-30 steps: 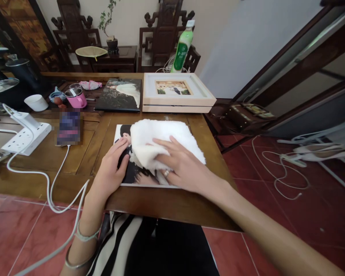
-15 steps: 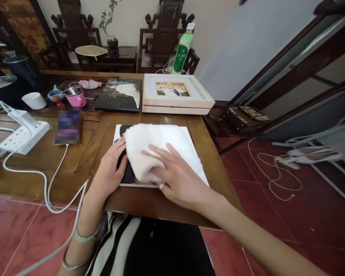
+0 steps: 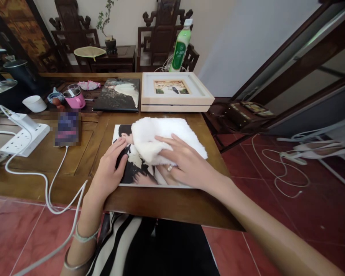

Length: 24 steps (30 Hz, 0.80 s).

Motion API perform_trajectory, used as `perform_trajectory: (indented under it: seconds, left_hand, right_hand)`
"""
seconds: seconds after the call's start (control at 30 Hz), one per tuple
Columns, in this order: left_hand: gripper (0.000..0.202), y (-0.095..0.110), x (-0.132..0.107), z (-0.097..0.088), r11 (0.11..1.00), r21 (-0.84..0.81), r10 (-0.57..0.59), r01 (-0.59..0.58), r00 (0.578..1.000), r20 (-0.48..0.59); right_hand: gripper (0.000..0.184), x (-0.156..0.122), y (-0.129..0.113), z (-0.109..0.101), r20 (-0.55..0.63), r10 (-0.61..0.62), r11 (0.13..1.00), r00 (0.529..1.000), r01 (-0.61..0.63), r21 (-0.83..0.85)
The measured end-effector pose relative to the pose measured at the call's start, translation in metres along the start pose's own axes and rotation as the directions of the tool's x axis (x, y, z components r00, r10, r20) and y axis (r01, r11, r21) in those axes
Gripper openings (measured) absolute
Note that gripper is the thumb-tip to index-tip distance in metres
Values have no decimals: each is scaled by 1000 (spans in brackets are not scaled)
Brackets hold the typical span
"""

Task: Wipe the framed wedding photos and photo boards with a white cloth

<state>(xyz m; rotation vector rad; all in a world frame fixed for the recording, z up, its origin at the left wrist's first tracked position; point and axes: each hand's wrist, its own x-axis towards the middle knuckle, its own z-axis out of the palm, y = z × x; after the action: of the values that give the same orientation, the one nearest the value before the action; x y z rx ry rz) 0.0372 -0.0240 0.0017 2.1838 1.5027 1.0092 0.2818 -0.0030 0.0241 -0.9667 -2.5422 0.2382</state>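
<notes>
A photo panel lies flat near the front edge of the wooden table, printed with a person in dark clothes. Covering its upper right part is a fluffy white cloth, folded and bunched up. My right hand presses on the cloth's lower side and grips it, with a bunched fold under the fingers and a ring on one finger. At the panel's left edge rests my left hand, fingers stretched out and holding nothing. The cloth and both hands hide part of the picture.
Behind the panel are a framed picture, a dark photo panel and a green bottle. To the left stand a pink mug, a white cup, a phone and a power strip with trailing cables.
My right hand has moved the cloth up and to the right, uncovering the panel's lower part with more of the printed picture. My left hand has stayed in place.
</notes>
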Motion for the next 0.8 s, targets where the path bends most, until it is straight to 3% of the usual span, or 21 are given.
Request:
perform_trajectory:
  seconds: [0.1,0.2,0.53,0.7,0.8]
  left_hand:
    - [40,-1,0,0,1000,0,4,-4,1000,-2]
    - [40,-2,-1,0,1000,-6,10,-10,1000,-2]
    - [41,-3,-1,-1,1000,-10,7,-7,1000,10]
    - [42,-2,-1,-1,1000,-4,0,0,1000,14]
    - [41,0,-1,-1,1000,-3,-4,4,1000,14]
  right_hand:
    - [48,12,4,7,-34,23,999,999,-24,-25]
    - [38,11,-4,10,-54,30,997,998,-34,-63]
    - [35,-27,-46,4,52,-2,998,999,5,-56]
    - [48,-28,-34,-3,81,-62,998,995,63,-7]
    - [40,-20,-10,-6,55,-90,996,994,90,10]
